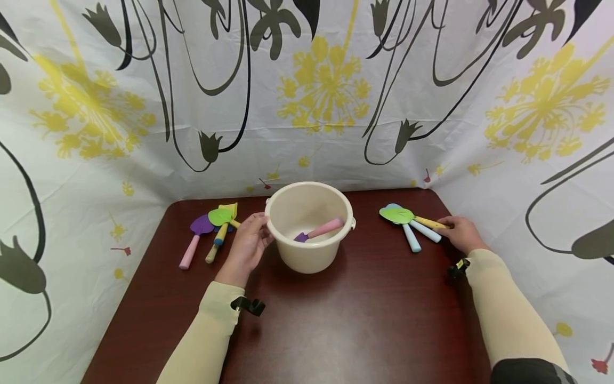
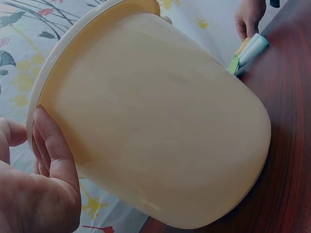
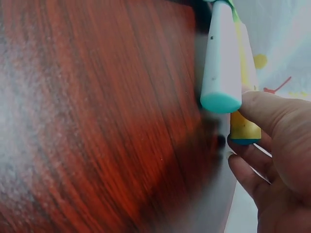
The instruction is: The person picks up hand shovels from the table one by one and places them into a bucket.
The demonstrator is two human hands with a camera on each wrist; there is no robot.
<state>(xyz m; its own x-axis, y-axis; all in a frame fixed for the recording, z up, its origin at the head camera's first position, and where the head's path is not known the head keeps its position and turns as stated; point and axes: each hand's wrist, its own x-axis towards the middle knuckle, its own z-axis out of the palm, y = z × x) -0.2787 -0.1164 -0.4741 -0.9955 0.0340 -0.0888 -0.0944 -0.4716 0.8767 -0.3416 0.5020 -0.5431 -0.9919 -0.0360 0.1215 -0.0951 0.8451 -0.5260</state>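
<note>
My left hand [image 1: 245,246] grips the near-left rim of a cream bucket [image 1: 307,258], which stands upright on the table. In the left wrist view its fingers lie under the rim against the outer wall. Inside the bucket lies a small toy shovel [image 1: 326,228] with a pink handle and purple blade. Over at the right, my right hand [image 1: 464,234] pinches the end of the yellow handle [image 3: 245,127] of a toy shovel with a green blade [image 1: 397,215]. That blade overlaps a light blue toy tool [image 1: 426,231] and another light blue handle [image 1: 411,238].
Left of the bucket is a pile of toy tools: a purple shovel [image 1: 202,225] with a pink handle, a green-bladed one [image 1: 219,216] and a yellow piece [image 1: 229,209]. Patterned white cloth [image 1: 307,154] hangs behind the dark red table [image 1: 364,320] and along its sides.
</note>
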